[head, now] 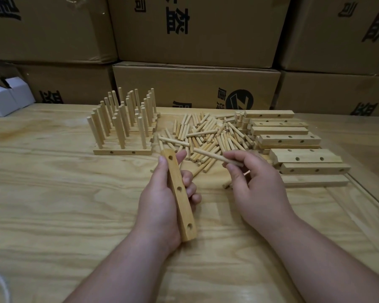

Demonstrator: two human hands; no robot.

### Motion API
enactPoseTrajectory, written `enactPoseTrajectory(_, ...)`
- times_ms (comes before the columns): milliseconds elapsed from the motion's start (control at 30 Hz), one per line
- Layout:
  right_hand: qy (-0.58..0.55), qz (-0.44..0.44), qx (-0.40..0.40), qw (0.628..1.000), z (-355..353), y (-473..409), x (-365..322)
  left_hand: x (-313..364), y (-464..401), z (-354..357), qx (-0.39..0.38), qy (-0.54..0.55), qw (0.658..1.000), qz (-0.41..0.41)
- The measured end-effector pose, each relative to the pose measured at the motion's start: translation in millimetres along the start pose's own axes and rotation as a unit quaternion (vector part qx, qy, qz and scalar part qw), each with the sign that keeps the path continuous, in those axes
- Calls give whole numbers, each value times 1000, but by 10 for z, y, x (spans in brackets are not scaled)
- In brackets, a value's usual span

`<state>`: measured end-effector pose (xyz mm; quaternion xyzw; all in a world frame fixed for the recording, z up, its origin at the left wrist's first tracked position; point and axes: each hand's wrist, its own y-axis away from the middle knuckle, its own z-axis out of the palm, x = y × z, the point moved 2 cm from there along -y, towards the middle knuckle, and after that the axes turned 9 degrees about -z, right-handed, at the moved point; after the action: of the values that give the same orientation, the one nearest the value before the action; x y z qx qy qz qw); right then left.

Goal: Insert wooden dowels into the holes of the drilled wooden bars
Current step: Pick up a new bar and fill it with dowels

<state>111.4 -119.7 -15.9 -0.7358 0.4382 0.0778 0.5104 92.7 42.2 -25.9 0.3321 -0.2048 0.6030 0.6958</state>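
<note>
Hands: L [162, 200] grips drilled bar [179, 195], holes empty; R [247, 182] pinches dowel [217, 157].

Doweled bars [123, 136] left, loose dowels [208, 136] centre, drilled bars [293, 141] right, cartons [195, 84] behind.

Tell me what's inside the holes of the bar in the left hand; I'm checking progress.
The drilled bar shows three holes, all empty. The dowel is in the right hand. The left hand covers the bar's underside.

Wooden table [53, 193] under dowels [206, 136], drilled bars [293, 138]
</note>
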Motion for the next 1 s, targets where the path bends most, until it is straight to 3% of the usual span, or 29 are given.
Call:
enactPoseTrajectory(333, -31, -77, 18, 996, -1, 17, -73, -7, 13, 17, -31, -36, 999, -4)
enactPoseTrajectory(1000, -42, -110, 53, 992, -50, -7, -118, -43, 13, 43, -28, -153, 988, 20)
